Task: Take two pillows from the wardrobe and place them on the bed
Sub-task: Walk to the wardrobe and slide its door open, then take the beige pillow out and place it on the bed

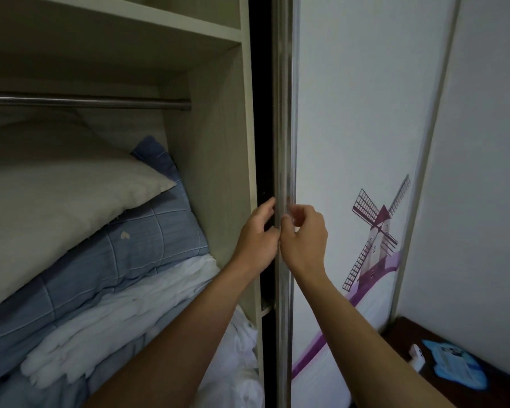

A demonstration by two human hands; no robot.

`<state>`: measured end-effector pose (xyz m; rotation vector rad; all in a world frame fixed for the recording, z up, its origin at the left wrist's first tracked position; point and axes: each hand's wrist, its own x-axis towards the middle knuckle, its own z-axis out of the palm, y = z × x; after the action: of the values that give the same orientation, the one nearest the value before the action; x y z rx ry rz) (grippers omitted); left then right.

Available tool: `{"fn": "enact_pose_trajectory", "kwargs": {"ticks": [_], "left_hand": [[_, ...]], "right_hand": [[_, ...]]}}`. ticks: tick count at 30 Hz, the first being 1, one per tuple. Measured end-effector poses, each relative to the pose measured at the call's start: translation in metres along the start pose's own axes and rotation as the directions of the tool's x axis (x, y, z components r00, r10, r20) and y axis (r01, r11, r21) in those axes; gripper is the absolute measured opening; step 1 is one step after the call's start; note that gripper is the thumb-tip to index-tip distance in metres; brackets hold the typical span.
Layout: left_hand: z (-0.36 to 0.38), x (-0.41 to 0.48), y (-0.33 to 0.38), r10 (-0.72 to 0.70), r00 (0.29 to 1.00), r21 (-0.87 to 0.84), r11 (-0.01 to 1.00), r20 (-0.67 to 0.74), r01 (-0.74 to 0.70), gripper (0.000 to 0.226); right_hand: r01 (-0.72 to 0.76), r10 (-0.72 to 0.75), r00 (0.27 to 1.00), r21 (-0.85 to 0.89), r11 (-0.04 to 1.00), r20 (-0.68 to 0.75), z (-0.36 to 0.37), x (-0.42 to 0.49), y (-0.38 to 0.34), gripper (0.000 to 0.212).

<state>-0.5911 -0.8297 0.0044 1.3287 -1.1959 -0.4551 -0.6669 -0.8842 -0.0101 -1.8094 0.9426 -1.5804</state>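
Everything here is easiest placed off the metal edge strip [283,113] of the sliding door [365,113]. The left hand [258,237] is hooked onto that strip from its left side, with the fingers curled round it into the dark gap behind. The right hand [305,238] is held against the strip from the right, just beside the left hand, fingers curled and fingertips on the metal. It's a bit blurry there, so whether the strip is actually gripped or only touched can't be told.

Left of the strip, the wardrobe [218,142] is seen open. A pale pillow [71,184] is lying on top of the pile inside, well left of the strip. Under it something blue and checked [147,234] is stacked, pillow or quilt can't be told, with folded white bedding [115,313] below that. A hanging rail [86,102] is fixed above the pile.

Right of the strip, a purple windmill picture [377,231] is printed on the door. Further right and low down, a dark side table [401,337] is seen, with a blue item [457,366] and a small white item [417,354] on it.
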Motion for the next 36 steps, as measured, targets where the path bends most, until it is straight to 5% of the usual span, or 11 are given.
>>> {"fn": "enact_pose_trajectory", "kwargs": {"ticks": [7,14,33,36], "left_hand": [[-0.066,-0.023,0.030,0.042,0.964,-0.015,0.999,-0.262,-0.047,0.049],[-0.154,-0.054,0.038,0.088,0.875,0.118,0.992,-0.475,-0.036,0.042],[-0.365,-0.073,0.033,0.201,0.694,0.279,0.960,-0.692,0.001,0.029],[-0.385,-0.071,0.026,0.214,0.617,0.318,0.946,-0.757,0.063,0.032]], "right_hand": [[-0.023,-0.061,0.973,0.360,0.933,0.221,0.033,-0.017,-0.055,0.016],[-0.088,-0.159,0.897,0.519,0.850,0.412,0.086,-0.037,-0.101,0.018],[-0.023,-0.319,0.795,0.551,0.834,0.516,0.254,-0.039,-0.197,0.024],[0.033,-0.338,0.795,0.520,0.853,0.504,0.270,-0.026,-0.197,0.019]]}}
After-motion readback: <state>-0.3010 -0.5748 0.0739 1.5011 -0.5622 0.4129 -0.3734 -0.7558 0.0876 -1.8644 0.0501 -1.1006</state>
